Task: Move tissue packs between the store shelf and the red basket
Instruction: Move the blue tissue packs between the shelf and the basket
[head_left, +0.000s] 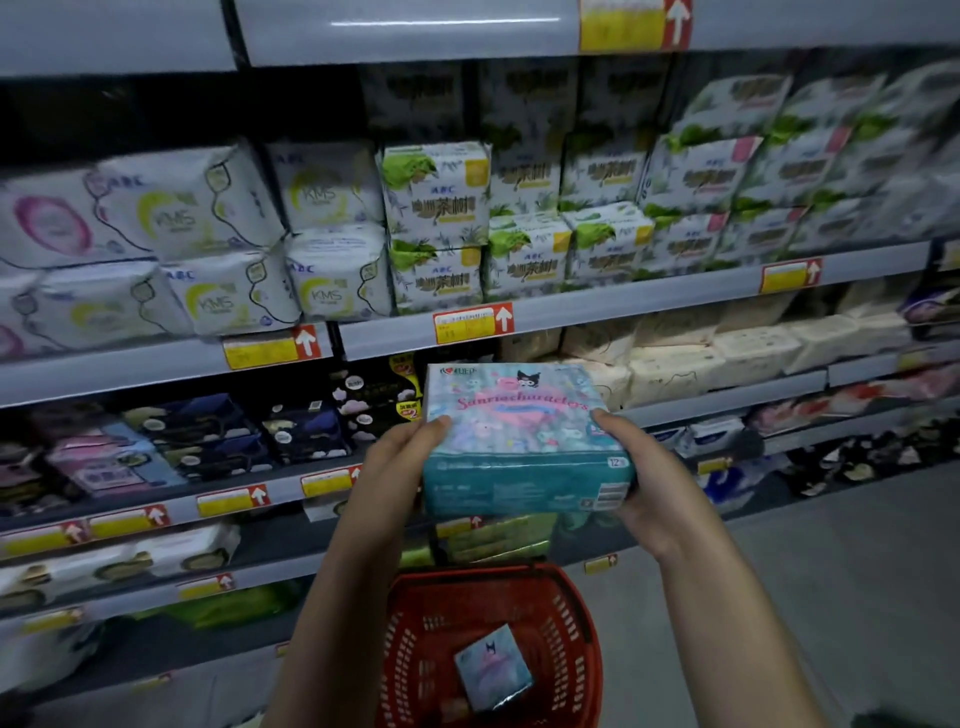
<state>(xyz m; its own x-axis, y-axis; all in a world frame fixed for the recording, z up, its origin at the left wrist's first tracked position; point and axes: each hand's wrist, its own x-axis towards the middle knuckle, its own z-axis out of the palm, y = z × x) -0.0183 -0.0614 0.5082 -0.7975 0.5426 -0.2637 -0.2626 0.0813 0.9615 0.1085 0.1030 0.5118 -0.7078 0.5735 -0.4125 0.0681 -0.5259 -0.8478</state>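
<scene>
step in hand: transfer of one tissue pack (519, 436), held in the air between both hands. the left hand (400, 457) grips the pack's left end with the thumb on the top face and the fingers beneath; the right hand (639, 467) grips the right end in the same way, thumb on top and palm under the near corner. the pack sits level, in front of the store shelf (675, 301) beyond the hands and above the red basket (441, 623), which stands below the wrists. a second small pack (493, 667) of similar print lies on the basket floor. the direction of travel cannot be told from this view. judged next move: either lower the pack straight down between the forearms into the basket, beside the small pack, or push it forward past the fingertips into the shelf row behind it; both call for a level, two-handed carry until the pack is supported. readable writing: "sanrio characters" in pink script on the held pack's top face, and "12" at the corner by the right thumb. above the left hand, white packs (322, 192) read "abc" and "kms"; above both hands, green-and-white packs (436, 192) read "abc" with chinese characters. the price tags (472, 323) are yellow and red with white up-arrows; their print is too small to read.
</scene>
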